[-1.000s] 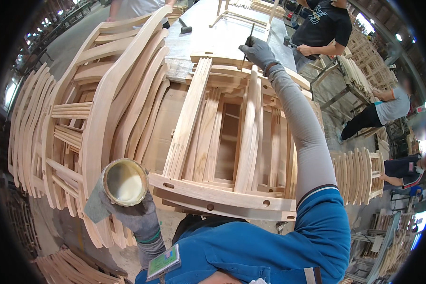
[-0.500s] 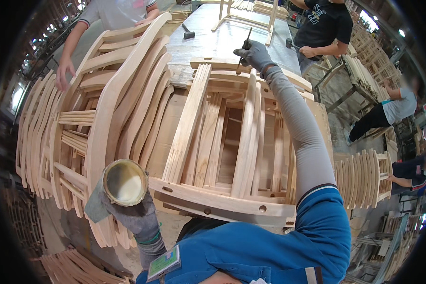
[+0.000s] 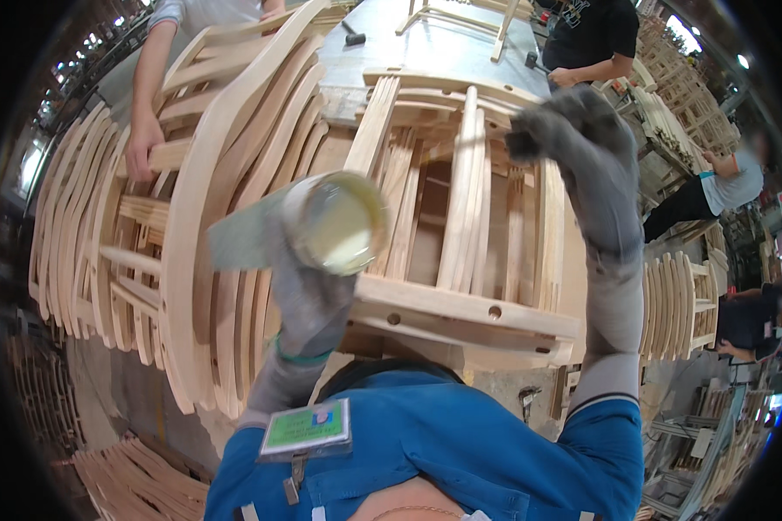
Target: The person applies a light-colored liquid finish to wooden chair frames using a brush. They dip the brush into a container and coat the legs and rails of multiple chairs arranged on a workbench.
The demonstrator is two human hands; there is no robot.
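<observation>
My left hand (image 3: 313, 304), in a grey glove, grips an open round can (image 3: 294, 210) holding cream-coloured liquid. A flat grey-green piece (image 3: 248, 233) sticks out to the left beside the can. Under and behind them lies a stack of pale wooden frames (image 3: 460, 304), with rails running between drilled end pieces. Raised above the stack's far right corner is my right hand (image 3: 586, 148), gloved, its fingers curled and smeared by motion. The thin stick seen in these fingers earlier is barely traceable now.
Curved wooden chair frames (image 3: 204, 174) stand in a row at left, where a co-worker's hand (image 3: 145, 149) touches one. Behind is a metal-topped table (image 3: 460, 39) with a mallet (image 3: 354, 36). Another person in black (image 3: 595, 39) stands at far right.
My right hand has drawn back and right from the stack's far edge. My left hand has carried the can right and up, over the stack's near left corner. The co-worker's hand at left has shifted right.
</observation>
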